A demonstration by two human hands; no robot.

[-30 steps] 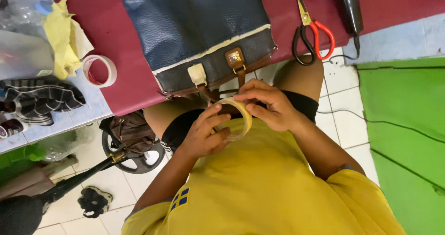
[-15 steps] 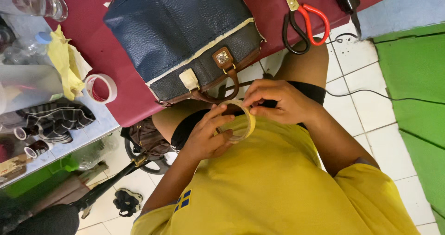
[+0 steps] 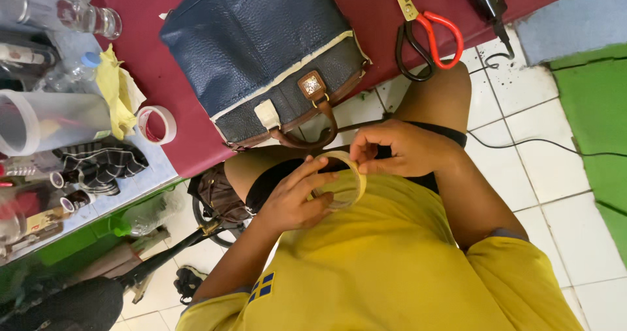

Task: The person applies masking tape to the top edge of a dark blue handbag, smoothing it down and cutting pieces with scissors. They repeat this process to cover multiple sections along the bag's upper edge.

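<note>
1. Head view, what has changed: a second ago both my hands sat close over the tape roll (image 3: pixel 339 189) in my lap; now my left hand (image 3: pixel 297 197) has slid to the roll's side, its fingers (image 3: pixel 312 172) curled around the rim and holding it.
2. My right hand (image 3: pixel 400 149) has moved to the roll's top edge, thumb and forefinger pinched narrow on the rim. I judge I am picking for the loose end of the tape; no strip shows pulled free yet.
3. The roll is held against my yellow shirt (image 3: pixel 392 266), just below the bag (image 3: pixel 261 50) and clear of the tabletop (image 3: pixel 176 122).
4. The camera has shifted, so more of the clutter at the left shows now.
5. The tabletop is dark red. The navy bag lies on it, its brown handle (image 3: pixel 307 132) hanging over the edge. Scissors (image 3: pixel 424 34) with red handles lie to its right, a second tape roll (image 3: pixel 157 125) and a yellow cloth (image 3: pixel 117 89) to its left.
6. The room: white floor tiles (image 3: pixel 562 174), a green mat (image 3: pixel 594 109), a black cable (image 3: pixel 522 145) trailing across.
</note>
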